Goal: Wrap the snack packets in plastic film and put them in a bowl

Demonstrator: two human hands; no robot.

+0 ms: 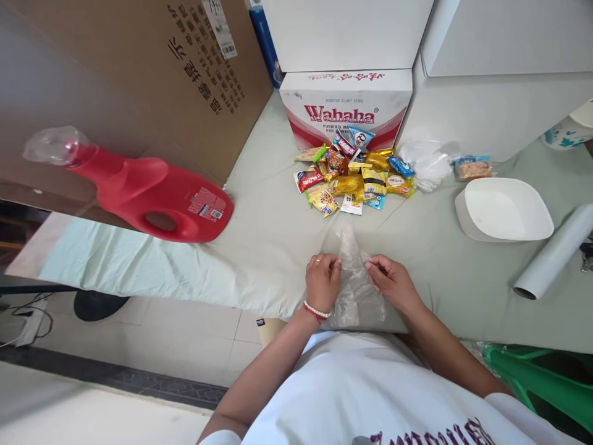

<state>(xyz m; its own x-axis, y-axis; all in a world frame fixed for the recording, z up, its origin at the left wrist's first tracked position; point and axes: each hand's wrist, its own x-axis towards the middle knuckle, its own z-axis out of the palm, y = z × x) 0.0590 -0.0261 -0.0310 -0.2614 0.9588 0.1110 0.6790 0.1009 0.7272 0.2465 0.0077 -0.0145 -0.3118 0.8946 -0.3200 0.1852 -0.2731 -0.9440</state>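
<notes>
A clear plastic bag (353, 293) is stretched between my two hands, close to the table's front edge. My left hand (323, 278), with a beaded bracelet and a ring, pinches the bag's left side. On the other side, my right hand (390, 279) grips the bag between thumb and fingers. Beyond the bag lies a pile of small wrapped snacks (347, 179) in yellow, red and blue packets, which neither hand touches. Crumpled thin white plastic (428, 164) rests just right of the pile.
A red detergent bottle (152, 191) stands at left beside a large cardboard box (139, 74). Behind the snacks is a Wahaha carton (347, 102). At right are a white bowl (504, 213), a snack packet (473, 167), a plastic roll (558, 250) and a paper cup (567, 133).
</notes>
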